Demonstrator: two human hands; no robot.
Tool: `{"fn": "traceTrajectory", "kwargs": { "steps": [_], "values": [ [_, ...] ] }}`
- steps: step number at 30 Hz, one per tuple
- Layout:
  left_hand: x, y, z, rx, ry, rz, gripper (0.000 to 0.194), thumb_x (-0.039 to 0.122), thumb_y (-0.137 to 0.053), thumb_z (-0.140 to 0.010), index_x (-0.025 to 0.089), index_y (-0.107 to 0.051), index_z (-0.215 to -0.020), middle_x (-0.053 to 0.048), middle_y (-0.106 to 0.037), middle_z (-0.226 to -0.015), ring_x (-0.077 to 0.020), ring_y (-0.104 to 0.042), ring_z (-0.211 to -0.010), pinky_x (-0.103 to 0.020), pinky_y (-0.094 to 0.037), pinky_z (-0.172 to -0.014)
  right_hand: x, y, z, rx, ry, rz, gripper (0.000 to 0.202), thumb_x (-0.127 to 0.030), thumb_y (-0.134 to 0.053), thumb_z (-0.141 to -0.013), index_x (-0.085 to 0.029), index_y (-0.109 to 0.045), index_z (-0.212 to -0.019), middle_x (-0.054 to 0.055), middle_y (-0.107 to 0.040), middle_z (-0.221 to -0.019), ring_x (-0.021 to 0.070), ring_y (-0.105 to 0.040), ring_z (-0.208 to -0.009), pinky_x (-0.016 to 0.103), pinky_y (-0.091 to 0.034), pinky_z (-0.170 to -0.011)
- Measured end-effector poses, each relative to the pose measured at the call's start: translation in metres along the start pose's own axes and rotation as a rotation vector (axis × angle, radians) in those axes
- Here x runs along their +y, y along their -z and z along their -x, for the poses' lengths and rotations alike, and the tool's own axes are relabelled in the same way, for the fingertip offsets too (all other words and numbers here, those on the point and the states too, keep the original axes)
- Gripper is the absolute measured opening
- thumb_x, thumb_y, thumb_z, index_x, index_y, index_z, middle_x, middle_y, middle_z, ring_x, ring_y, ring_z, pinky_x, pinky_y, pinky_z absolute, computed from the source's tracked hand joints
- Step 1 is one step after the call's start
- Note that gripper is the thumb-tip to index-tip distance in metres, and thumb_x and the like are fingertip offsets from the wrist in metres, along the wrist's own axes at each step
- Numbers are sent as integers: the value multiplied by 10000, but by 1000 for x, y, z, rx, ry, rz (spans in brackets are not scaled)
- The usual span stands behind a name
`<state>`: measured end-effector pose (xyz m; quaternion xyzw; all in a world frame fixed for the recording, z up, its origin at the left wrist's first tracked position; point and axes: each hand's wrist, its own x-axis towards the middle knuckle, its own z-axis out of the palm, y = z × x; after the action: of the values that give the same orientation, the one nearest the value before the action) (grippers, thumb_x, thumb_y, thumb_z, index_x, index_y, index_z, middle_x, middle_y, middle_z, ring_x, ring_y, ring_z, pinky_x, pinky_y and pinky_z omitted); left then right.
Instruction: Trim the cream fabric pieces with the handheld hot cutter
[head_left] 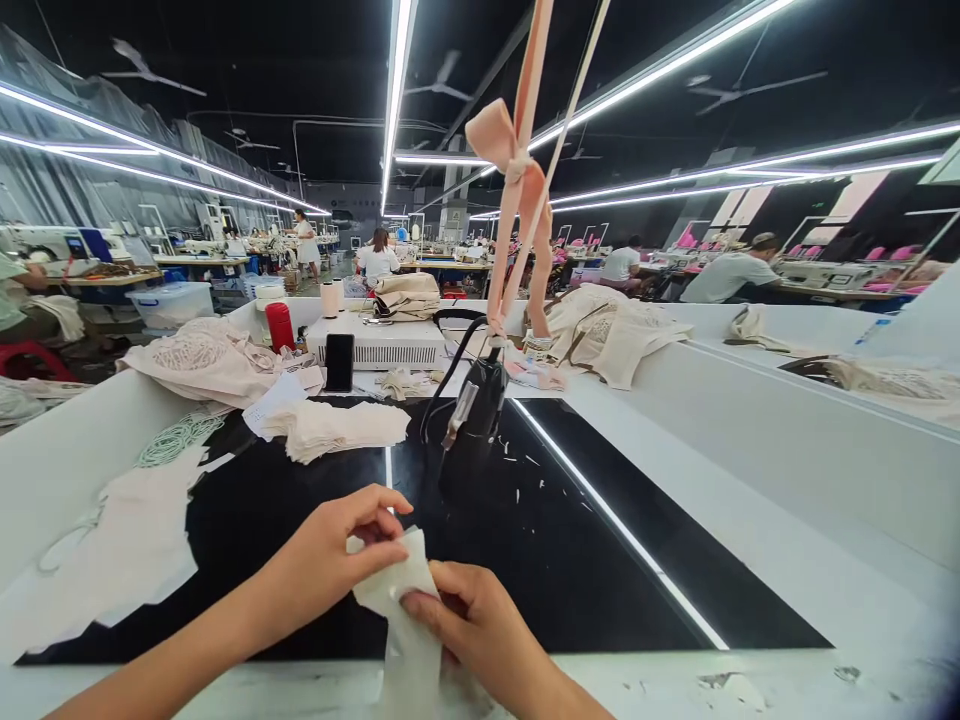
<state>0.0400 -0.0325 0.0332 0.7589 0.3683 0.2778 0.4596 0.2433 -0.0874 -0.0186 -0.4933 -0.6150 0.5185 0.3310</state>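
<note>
Just above the front edge of the black table top, my right hand point(476, 615) pinches a pale cream fabric piece point(411, 625) between thumb and fingers. My left hand point(341, 555) is at the upper left part of the same piece, its thumb along the fabric and its index finger raised and bent. Some of its fingers are hidden behind the cloth. The fabric looks folded or layered, and its lower end hangs towards me. Beyond my hands, a black hand-held tool point(480, 400) with a metal front part and a cord hangs from a pink strap point(517, 190).
A stack of cream pieces point(345, 428) lies behind my left hand. More pale fabric point(142, 540) and green cord loops point(176, 440) are at the left. At the back stand a phone point(340, 362), a white vented box point(390, 345) and a red bottle point(280, 327). White scraps dot the black surface point(600, 560).
</note>
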Motion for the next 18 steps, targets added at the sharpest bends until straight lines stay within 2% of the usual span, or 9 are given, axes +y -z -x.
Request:
{"fn": "traceTrajectory", "kwargs": {
  "steps": [5, 8, 10, 14, 18],
  "values": [
    [-13, 16, 13, -108, 219, 121, 448, 431, -754, -763, 188, -698, -1135, 16, -662, -838, -151, -573, -739, -255, -430, -706, -20, 5, 2, -108, -21, 58, 220, -350, -576, -945, -184, -698, -866, -57, -531, -627, 56, -460, -432, 176, -347, -442],
    [-26, 21, 21, -206, 279, 196, 413, 495, -783, -743, 169, -715, -986, 24, -627, -745, -129, -552, -668, -229, -409, -638, -32, 7, 4, -174, -9, 140, 196, -303, -552, -960, -197, -713, -921, -63, -541, -655, 49, -484, -437, 165, -379, -464],
    [-32, 23, 25, -243, 302, 228, 429, 556, -798, -732, 173, -677, -883, 50, -569, -652, -90, -472, -539, -206, -343, -526, -37, 8, 5, -216, 2, 202, 186, -284, -541, -971, -202, -682, -881, -71, -527, -642, 49, -495, -448, 160, -398, -494],
    [-34, 27, 32, -237, 357, 315, 526, 652, -815, -723, 201, -570, -838, 84, -542, -575, -28, -298, -367, -182, -184, -384, -43, 8, 5, -288, -2, 312, 245, -207, -516, -977, -208, -535, -733, -94, -468, -535, 55, -506, -438, 159, -405, -544],
    [-24, 35, 37, -203, 384, 310, 493, 641, -785, -777, 213, -553, -855, 87, -522, -453, -47, -280, -341, -166, -166, -333, -42, 8, 4, -320, -40, 354, 294, -148, -443, -973, -212, -448, -686, -92, -458, -491, 70, -538, -438, 168, -424, -559]
  ]
}}
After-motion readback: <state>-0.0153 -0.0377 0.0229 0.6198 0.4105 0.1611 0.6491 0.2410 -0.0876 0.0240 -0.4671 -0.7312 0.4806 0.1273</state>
